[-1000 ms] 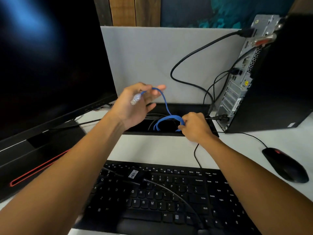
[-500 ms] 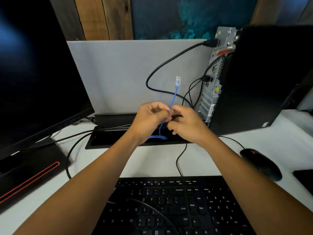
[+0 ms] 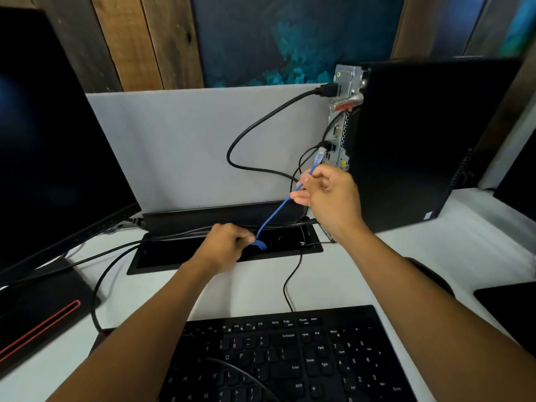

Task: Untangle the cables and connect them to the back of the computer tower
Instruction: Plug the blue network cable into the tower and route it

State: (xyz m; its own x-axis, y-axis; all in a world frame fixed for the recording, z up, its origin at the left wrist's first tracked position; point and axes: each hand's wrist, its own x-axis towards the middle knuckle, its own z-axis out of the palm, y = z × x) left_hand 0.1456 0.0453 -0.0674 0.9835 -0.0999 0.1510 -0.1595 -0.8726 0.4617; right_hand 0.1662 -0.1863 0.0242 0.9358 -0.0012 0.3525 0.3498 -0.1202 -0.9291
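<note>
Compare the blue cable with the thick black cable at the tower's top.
The blue cable is thin; the black cable is thicker. The blue one's plug is loose, pinched by the right hand; the black one is plugged in. Both end at the tower back.

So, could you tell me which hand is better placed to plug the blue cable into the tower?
The right hand: it pinches the blue cable just below the plug, beside the tower's back.

Tower point(image 3: 420, 146) side matt black, rear panel point(image 3: 343, 82) bare metal. Worktop point(image 3: 246, 291) smooth white. Keyboard point(image 3: 290, 358) matt black plastic. Wall planks point(image 3: 145, 39) rough wood.
</note>
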